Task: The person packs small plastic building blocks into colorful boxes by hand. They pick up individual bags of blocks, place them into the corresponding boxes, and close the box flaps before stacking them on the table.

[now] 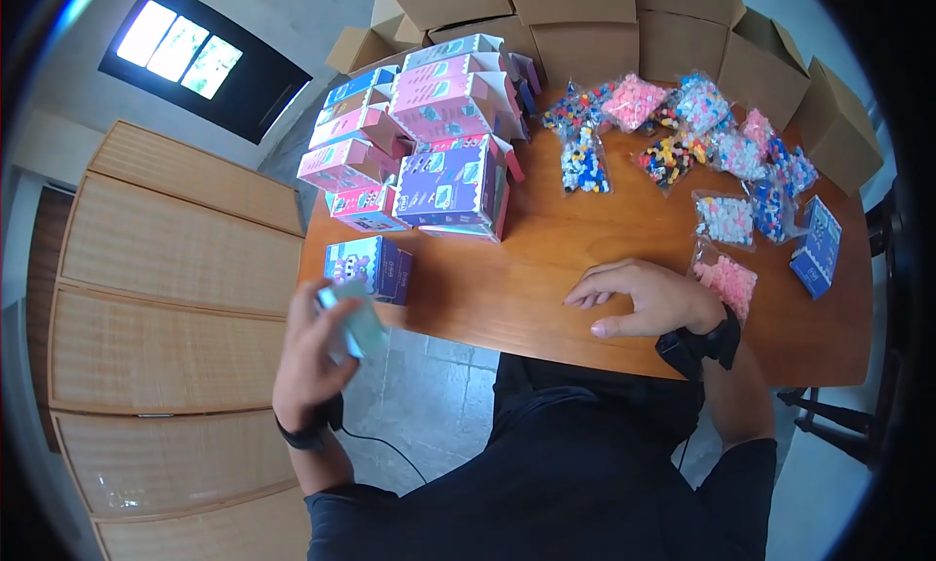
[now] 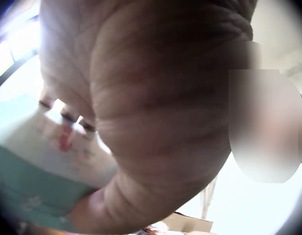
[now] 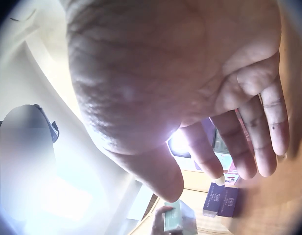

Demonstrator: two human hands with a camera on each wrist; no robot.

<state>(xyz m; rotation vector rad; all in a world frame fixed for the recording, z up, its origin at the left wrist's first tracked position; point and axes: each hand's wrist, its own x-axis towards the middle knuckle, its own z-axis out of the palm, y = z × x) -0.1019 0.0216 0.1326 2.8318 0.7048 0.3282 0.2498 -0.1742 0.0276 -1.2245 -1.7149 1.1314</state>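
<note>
My left hand (image 1: pixel 307 356) grips a small mint-green and white box (image 1: pixel 363 325) between thumb and fingers, past the table's front left edge. Motion blurs the box in the head view. Up close in the left wrist view, the box (image 2: pixel 43 181) has a pale printed face and a teal side. Just beyond it on the table sits a purple-blue box (image 1: pixel 375 267) with a printed character. My right hand (image 1: pixel 648 296) is over the front of the table with fingers loosely extended and nothing held. Beside its wrist lies a bag of pink pieces (image 1: pixel 726 280).
Stacked pink, purple and blue boxes (image 1: pixel 448 186) stand at the table's left. Clear bags of colored pieces (image 1: pixel 702 103) spread over the right half. A blue box (image 1: pixel 817 247) rests near the right edge. Large cardboard boxes (image 1: pixel 585 49) line the back.
</note>
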